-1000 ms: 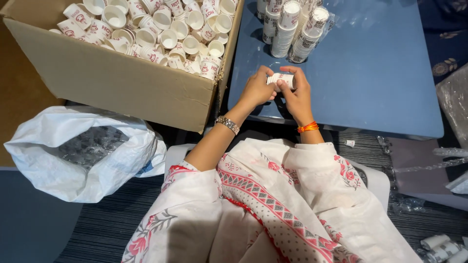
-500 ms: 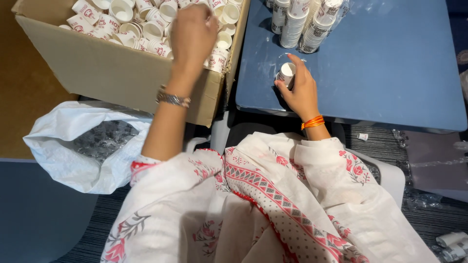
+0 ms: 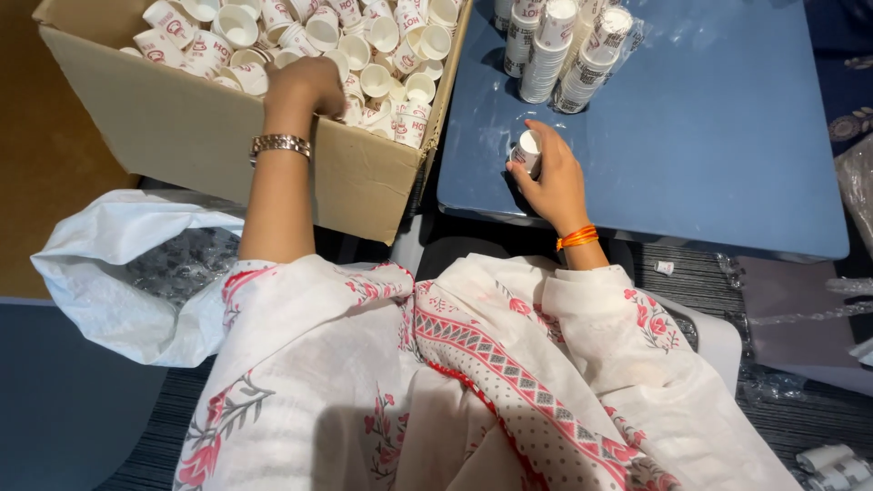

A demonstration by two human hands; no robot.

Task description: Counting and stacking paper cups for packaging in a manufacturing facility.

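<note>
My left hand [image 3: 305, 86] reaches down into a cardboard box [image 3: 209, 136] full of small white paper cups with red print [image 3: 377, 45]; its fingers are curled among the cups, and whether they grip one is hidden. My right hand [image 3: 550, 177] rests on the blue table [image 3: 718, 136] near its front-left corner and holds a short stack of white paper cups [image 3: 526, 150] on its side. Beyond it stand tall stacks of nested cups [image 3: 559, 45] at the table's far edge.
A white plastic sack [image 3: 109, 273] with dark contents lies on the floor to my left, below the box. Clear plastic wrappers [image 3: 791, 309] and a few loose cups [image 3: 832, 464] lie on the dark striped floor to the right.
My left hand has left the cups held by my right hand, swung over to the box and sunk lower among the loose cups. The right hand stays on the table with its stack.
</note>
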